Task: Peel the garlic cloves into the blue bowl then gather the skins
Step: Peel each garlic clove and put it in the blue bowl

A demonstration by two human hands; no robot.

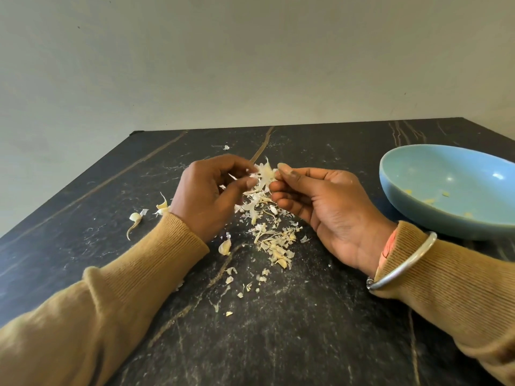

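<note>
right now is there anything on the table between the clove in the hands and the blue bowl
Nothing visible blocks it. The garlic clove is pinched between the left hand and right hand. The blue bowl sits open to the right, with only bare dark table between; the right hand itself lies on that side.

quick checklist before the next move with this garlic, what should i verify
1. Clove held: ok. Left hand and right hand pinch the garlic clove between their fingertips, above the table.
2. Clove fully peeled: not ok, papery skin still hangs from it.
3. Blue bowl within reach: ok, it sits to the right of the right hand.
4. Bowl contents: cannot tell; only small yellowish bits show, and part of the bowl is cut off.
5. Skins gathered: not ok; the skins lie scattered below the hands.
6. Stray pieces: not ok, several lie apart to the left.
</note>
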